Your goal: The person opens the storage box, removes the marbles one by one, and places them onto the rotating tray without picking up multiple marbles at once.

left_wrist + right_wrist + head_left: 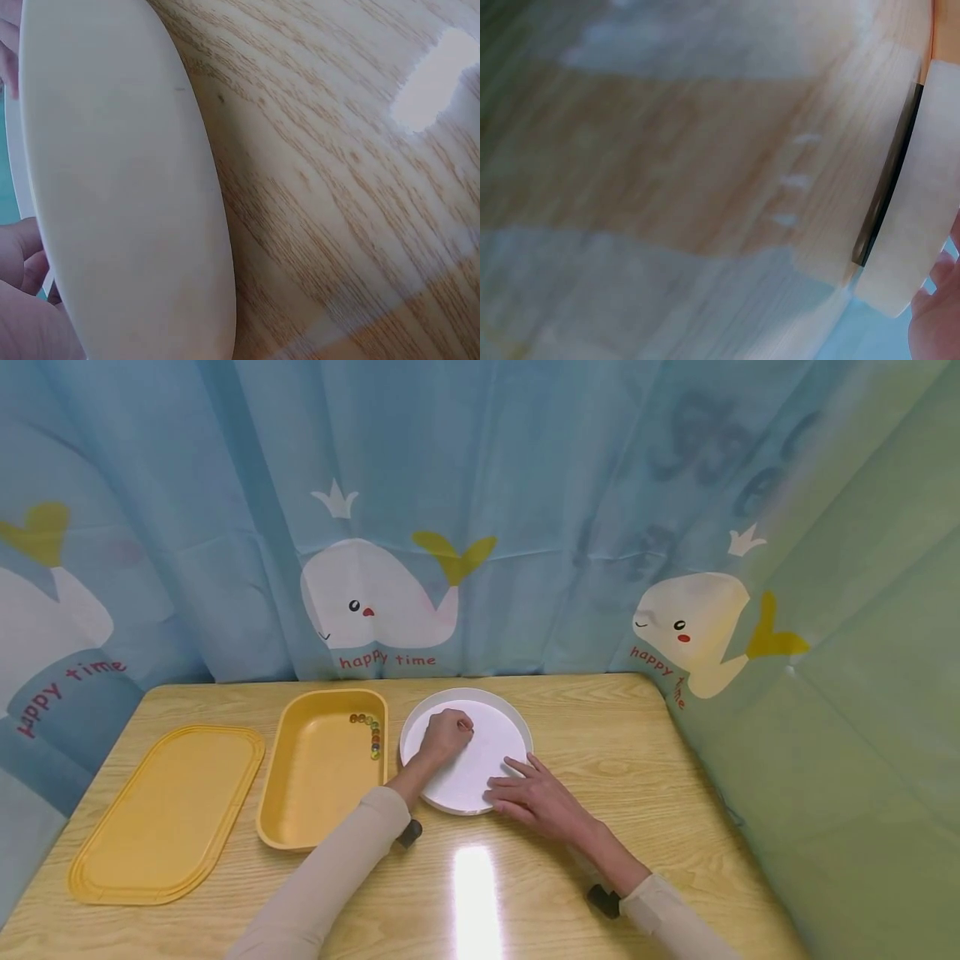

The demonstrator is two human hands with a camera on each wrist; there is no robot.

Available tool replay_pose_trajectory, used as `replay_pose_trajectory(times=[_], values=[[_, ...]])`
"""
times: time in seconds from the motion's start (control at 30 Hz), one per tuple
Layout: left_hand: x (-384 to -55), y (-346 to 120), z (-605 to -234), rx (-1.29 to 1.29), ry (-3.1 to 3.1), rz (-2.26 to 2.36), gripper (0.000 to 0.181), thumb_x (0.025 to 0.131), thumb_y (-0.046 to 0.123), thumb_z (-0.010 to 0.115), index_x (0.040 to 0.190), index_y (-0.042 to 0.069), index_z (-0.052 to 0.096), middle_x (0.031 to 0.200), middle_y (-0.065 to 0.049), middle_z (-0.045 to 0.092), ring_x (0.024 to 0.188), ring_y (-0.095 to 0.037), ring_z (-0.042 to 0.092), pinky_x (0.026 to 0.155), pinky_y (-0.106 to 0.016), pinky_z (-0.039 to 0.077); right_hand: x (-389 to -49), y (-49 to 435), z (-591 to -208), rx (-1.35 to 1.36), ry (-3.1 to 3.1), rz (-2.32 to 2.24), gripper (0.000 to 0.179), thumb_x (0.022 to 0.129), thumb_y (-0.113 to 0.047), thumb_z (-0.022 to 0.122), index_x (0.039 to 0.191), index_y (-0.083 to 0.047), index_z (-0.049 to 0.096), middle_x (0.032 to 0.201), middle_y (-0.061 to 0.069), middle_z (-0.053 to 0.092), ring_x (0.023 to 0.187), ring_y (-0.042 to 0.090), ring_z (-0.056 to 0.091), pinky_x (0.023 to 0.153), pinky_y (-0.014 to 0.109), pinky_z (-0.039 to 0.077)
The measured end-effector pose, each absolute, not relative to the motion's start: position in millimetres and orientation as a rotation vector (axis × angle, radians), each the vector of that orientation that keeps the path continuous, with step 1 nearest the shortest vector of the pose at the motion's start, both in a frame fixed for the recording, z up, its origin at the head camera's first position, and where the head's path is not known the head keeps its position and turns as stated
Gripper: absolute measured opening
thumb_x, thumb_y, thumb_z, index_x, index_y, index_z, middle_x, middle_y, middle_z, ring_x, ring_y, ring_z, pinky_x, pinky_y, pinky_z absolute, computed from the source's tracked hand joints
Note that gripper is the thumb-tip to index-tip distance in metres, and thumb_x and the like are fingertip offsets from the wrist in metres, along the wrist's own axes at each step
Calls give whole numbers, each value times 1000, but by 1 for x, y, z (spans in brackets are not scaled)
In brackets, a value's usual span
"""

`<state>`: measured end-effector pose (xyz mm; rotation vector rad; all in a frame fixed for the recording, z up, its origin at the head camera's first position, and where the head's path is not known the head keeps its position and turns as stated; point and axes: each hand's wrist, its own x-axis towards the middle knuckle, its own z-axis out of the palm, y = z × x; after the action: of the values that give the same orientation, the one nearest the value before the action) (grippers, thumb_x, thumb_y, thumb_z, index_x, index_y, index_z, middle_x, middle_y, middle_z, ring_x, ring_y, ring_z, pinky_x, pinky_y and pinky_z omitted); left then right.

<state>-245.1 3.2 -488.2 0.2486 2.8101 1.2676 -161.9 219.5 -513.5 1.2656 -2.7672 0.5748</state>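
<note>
Left hand (448, 735) reaches over the round white tray (468, 781) at frame centre, fingers curled, cannot tell if pinching anything | right hand (531, 797) lies released, fingers spread at the tray's lower-right rim | yellow box (318, 768), left of centre: small coloured balls (376, 737) bend round its upper-right corner | yellow lid (168, 814), lower left, on worktop (600, 735)

Lid (168, 814) leftmost, bin (318, 768) beside it, beads (376, 739) inside, tray (480, 764) right of bin

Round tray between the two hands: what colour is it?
The round tray is white, plain inside; the head view shows it best.
</note>
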Motion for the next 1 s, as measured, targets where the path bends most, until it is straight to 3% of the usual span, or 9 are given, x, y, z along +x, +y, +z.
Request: replay_pose_trajectory(times=[1.0], values=[[-248, 3, -486, 165, 2768, 1291, 9, 90, 3, 68, 95, -2, 74, 92, -10, 72, 87, -24, 62, 84, -37, 50, -162, 220, -513, 1273, -2764, 572, 30, 101, -34, 58, 125, -22, 73, 130, -4, 65, 138, 29, 42, 115, 57, 18]])
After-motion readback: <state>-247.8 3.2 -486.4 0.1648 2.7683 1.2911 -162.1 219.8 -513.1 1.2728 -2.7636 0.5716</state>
